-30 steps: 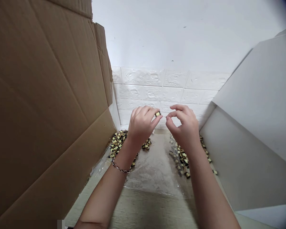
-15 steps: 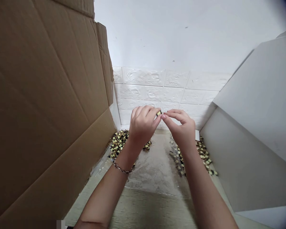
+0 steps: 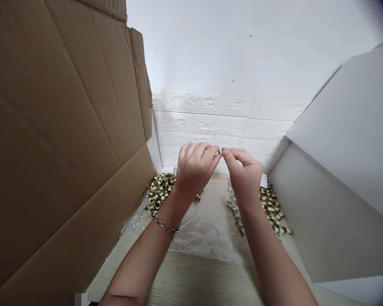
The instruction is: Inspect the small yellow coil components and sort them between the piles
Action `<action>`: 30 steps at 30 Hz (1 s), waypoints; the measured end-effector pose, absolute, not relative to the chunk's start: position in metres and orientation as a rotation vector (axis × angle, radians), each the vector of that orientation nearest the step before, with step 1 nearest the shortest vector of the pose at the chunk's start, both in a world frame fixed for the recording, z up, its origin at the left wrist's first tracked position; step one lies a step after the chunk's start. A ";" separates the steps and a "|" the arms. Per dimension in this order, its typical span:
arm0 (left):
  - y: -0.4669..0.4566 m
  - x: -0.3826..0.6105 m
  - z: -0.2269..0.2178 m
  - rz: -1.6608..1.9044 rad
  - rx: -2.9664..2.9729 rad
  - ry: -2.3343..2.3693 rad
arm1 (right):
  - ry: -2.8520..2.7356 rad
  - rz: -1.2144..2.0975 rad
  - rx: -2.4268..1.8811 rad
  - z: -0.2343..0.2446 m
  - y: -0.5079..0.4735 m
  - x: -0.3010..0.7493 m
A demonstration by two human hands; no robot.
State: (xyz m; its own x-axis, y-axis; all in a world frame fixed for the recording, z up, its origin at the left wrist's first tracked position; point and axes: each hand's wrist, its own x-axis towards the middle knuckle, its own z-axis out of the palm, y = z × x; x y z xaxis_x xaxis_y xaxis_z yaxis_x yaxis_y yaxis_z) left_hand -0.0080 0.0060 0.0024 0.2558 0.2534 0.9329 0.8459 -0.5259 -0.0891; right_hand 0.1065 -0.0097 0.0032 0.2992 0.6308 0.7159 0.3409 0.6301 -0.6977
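Presently left hand (image 3: 194,170) and right hand (image 3: 246,175) pinch one small part (image 3: 218,151) together; heaps left (image 3: 158,191) and right (image 3: 271,208) lie alongside.

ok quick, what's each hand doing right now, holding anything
Left hand: closed, pinching a small yellow-and-black part at its fingertips.
Right hand: closed, fingertips on the same part; whether it shares the grip cannot be told.

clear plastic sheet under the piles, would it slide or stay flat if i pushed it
The clear plastic sheet is wrinkled and thin-looking, so it would probably bunch up. The left pile and right pile of small parts rest on it, so they may pin its edges or get dragged along.
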 end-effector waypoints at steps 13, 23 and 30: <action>0.004 -0.006 0.004 -1.315 -1.974 -0.991 | -1.264 0.541 -0.828 0.006 -0.010 0.114; 0.002 -0.003 0.006 -1.395 -2.020 -0.999 | -1.270 0.460 -0.891 0.007 -0.009 0.118; 0.000 -0.003 0.007 -1.409 -1.998 -0.960 | -1.196 0.643 -0.807 0.007 -0.005 0.119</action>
